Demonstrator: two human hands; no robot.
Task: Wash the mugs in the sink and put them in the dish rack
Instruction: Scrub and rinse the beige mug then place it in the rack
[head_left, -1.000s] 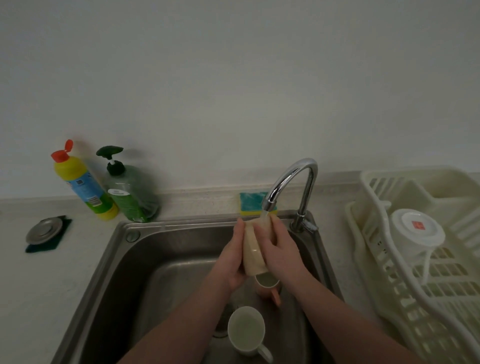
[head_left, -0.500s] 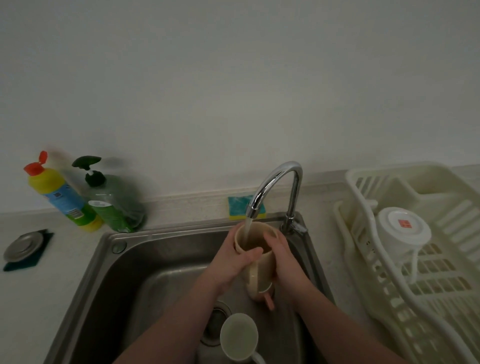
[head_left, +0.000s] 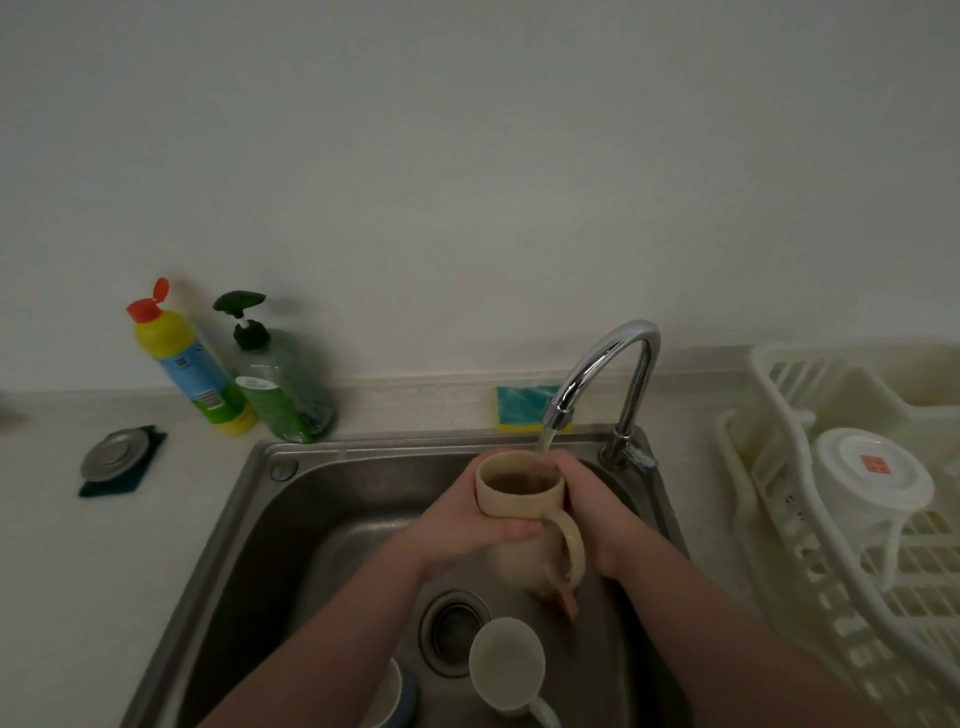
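Between the curled fingers of both hands, a beige mug (head_left: 519, 499) is held upright under the tap (head_left: 613, 374), its mouth set just below the spout so the stream (head_left: 544, 444) falls inside; this is judged to be the rinse. The left hand (head_left: 467, 530) is wrapped round the near wall, fingers pressed together against the glaze. The right hand (head_left: 592, 514) is cupped on the far side, its fingertips hidden behind the mug, so their spread cannot be told. The looped handle (head_left: 569, 545) is left free, turned toward the right wrist, probably so the body can be turned in the palms.

Below the fingers, in the steel sink (head_left: 322, 499), a white mug (head_left: 506, 662) is left by the drain (head_left: 454, 631), with a pinkish mug (head_left: 558, 597) directly under the held one and a blue-rimmed one (head_left: 395, 696) at the frame edge. Right of the right hand, a slatted plastic rack (head_left: 831, 571) is seen, one white mug (head_left: 872, 483) inverted in it to drain. Beyond the fingertips, a sponge (head_left: 519, 408) is propped at the wall; two soap bottles (head_left: 234, 374) stand off to the left.
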